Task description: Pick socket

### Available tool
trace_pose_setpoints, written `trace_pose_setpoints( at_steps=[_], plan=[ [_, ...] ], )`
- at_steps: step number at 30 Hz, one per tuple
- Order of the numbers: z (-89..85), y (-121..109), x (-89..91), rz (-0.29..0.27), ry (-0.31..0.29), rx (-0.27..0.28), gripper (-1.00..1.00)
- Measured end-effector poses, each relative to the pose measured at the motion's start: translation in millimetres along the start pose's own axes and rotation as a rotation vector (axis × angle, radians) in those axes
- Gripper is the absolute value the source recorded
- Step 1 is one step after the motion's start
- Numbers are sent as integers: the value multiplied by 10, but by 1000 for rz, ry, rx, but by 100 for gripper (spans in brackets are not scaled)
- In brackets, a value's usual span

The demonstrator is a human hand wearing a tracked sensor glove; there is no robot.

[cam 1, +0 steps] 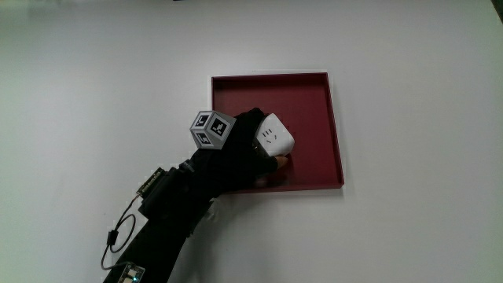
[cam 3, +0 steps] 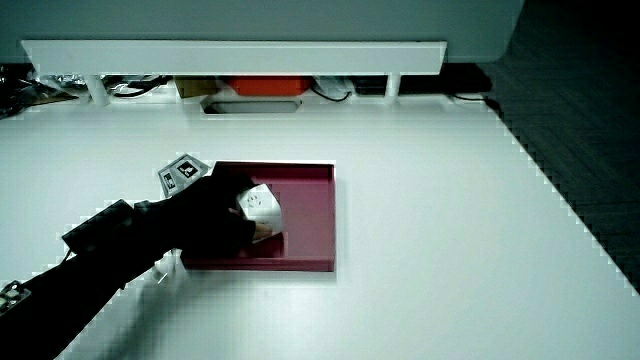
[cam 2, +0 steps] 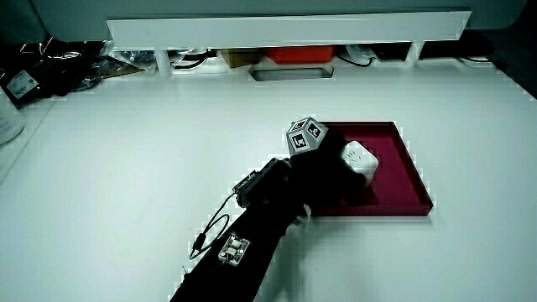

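A white cube-shaped socket [cam 1: 276,136] is in the dark red tray [cam 1: 314,102], seen in both side views too: socket [cam 2: 359,159], socket [cam 3: 261,208]. The gloved hand [cam 1: 244,149] reaches into the tray from the person's side and its fingers are curled around the socket, thumb tip under it. The patterned cube [cam 1: 211,130] rides on the hand's back. Whether the socket rests on the tray floor or is lifted off it I cannot tell.
The tray [cam 2: 403,168] lies on a white table. A low white partition [cam 2: 285,29] runs along the table's edge farthest from the person, with cables and an orange item [cam 2: 294,55] under it. A cable and small board [cam 1: 126,228] hang on the forearm.
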Motion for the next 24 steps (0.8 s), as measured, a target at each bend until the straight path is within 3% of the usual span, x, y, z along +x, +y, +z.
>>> trace_pose_setpoints(
  at_steps=[2, 7, 8, 9, 11, 12, 13, 16, 17, 18, 19, 20, 21, 22, 23, 24],
  plan=[
    [14, -9, -2, -9, -3, 8, 100],
    [140, -70, 59, -46, -6, 33, 100],
    [163, -81, 49, -82, -5, 47, 100],
    [209, -117, 76, -69, -4, 48, 100],
    [264, -150, 56, -128, 3, 77, 100],
    [299, -181, 51, -104, -20, 73, 100],
    [335, -201, 44, -131, -33, 80, 100],
    [466, -246, -30, -267, 81, 171, 100],
    [582, -312, 56, -365, 200, 217, 100],
    [552, -325, -82, -197, -17, 159, 100],
    [598, -353, -92, -213, -57, 156, 100],
    [696, -396, -45, -319, 59, 218, 100],
    [631, -349, -281, -288, -68, 182, 100],
    [694, -404, -252, -287, -153, 190, 100],
    [860, -543, -84, -163, -22, 190, 100],
    [895, -577, -131, -176, -89, 192, 100]
  ],
)
